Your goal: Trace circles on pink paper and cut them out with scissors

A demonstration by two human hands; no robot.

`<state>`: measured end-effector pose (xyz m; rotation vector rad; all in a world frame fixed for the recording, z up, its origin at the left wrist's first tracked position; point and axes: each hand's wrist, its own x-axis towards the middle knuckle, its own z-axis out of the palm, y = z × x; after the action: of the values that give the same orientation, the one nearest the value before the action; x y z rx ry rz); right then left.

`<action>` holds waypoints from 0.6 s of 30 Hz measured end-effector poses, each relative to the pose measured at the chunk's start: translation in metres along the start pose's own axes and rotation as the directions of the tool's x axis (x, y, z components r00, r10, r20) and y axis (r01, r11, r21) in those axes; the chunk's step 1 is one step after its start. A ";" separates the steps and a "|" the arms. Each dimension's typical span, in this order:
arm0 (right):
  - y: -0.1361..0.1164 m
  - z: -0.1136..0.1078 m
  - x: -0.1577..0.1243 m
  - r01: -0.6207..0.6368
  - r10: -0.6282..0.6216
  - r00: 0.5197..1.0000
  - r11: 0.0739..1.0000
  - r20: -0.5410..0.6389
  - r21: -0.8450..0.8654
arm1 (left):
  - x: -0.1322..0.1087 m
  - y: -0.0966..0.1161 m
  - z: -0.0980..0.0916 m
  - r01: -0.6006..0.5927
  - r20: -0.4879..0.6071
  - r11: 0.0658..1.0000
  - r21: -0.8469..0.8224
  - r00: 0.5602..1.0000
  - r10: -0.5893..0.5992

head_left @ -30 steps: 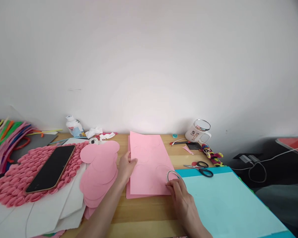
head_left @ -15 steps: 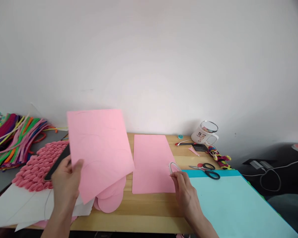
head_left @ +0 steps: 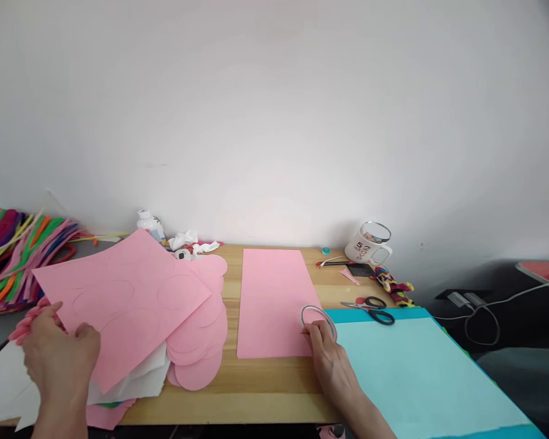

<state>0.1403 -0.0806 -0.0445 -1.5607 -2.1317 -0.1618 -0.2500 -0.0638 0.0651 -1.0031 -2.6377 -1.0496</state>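
Observation:
My left hand (head_left: pixel 61 353) is at the left side, its thumb and fingers spread at the edge of a pink paper sheet (head_left: pixel 123 299) with curved outlines drawn on it. The sheet lies tilted and slightly bowed over other papers, its thumb-side edge partly hidden by the hand. Between the fingers of my right hand (head_left: pixel 329 353) is a thin white ring (head_left: pixel 303 317), like a narrow tape roll. A small pointed tip also shows by these fingers; its kind I cannot tell. Below the ring lies a plain pink sheet (head_left: pixel 272 299) flat on the wooden table (head_left: pixel 256 390).
Overlapping pink paper circles (head_left: pixel 201 372) and white papers (head_left: pixel 141 384) are left of centre. Colourful strips (head_left: pixel 27 256) lie at far left. Black-handled scissors (head_left: pixel 379 317) rest by a light blue sheet (head_left: pixel 421 372). A white mug (head_left: pixel 368 244) stands near the wall.
My left hand has carried the drawn pink sheet left and down onto the pile, and its fingers have spread. My right hand, with the ring, has shifted slightly left and down.

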 end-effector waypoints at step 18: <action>0.055 -0.019 -0.064 -0.272 0.240 0.958 0.933 -0.158 -0.234 | -0.187 0.103 0.107 -0.840 0.579 0.294 -0.456 -0.029 0.815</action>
<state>0.2115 -0.1242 -0.0670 -1.9049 -1.8439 -0.4482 -0.0290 -0.0387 -0.0217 -2.9767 -1.4820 -0.1882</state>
